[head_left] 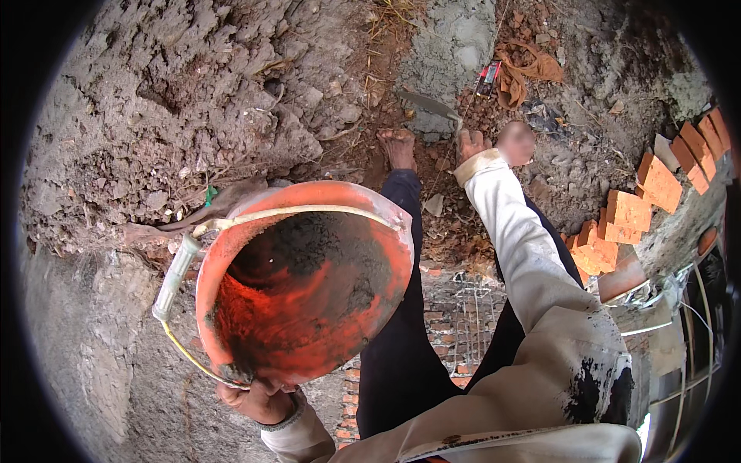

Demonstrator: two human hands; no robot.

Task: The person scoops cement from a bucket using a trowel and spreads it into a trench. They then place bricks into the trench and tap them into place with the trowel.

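Note:
An orange bucket point(309, 347), its inside smeared with wet grey mortar, is tilted with its mouth facing me. My left hand point(258, 401) grips its lower rim, fingers closed over the edge. The wire handle point(309, 210) with a pale plastic grip point(176, 278) lies around the mouth. Farther ahead, my right hand point(473, 145) is closed on a trowel point(429, 105), whose handle is mostly hidden in the fist. Its blade points left, over the near end of a grey mortar strip point(455, 58).
Orange bricks point(627, 210) stand in a curved row at the right. Brown cloth point(532, 71) and a small red-and-black item point(488, 79) lie beyond my right hand. Rough soil point(170, 100) spreads at the left. My bare foot point(398, 147) is beside a thin string point(446, 158). Brickwork point(451, 316) shows below.

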